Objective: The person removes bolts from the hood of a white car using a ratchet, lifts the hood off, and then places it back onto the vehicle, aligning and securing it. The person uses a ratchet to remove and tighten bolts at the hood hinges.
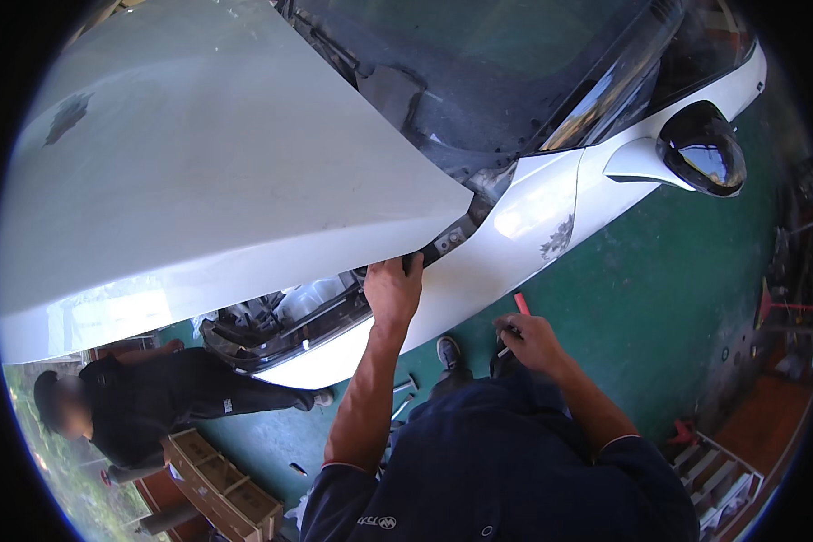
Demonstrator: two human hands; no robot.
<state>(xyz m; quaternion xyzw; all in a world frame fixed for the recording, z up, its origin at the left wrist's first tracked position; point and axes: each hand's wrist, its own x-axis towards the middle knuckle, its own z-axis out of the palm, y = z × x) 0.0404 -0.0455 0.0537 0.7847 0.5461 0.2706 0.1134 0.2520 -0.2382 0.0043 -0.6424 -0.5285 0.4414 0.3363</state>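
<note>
The white car hood (pixel 244 154) is raised, with a gap between its edge and the white fender (pixel 479 257). My left hand (pixel 395 291) is at the hood's near edge, fingers curled into the gap and their tips hidden. Held low beside the fender, my right hand (pixel 533 343) is closed around a small dark and silver tool (pixel 505 351); its kind is mostly hidden. A red bar or handle (pixel 521 304) shows just beyond that hand, and I cannot tell whether it belongs to the tool. Below the hood edge lies the headlight (pixel 289 348).
Another person (pixel 144 402) in dark clothes stands at the car's front. A cardboard box (pixel 221 483) is at lower left. Metal tools (pixel 405 395) lie on the green floor (pixel 641 280). A side mirror (pixel 703 149) juts out at right, and a rack (pixel 723 479) stands lower right.
</note>
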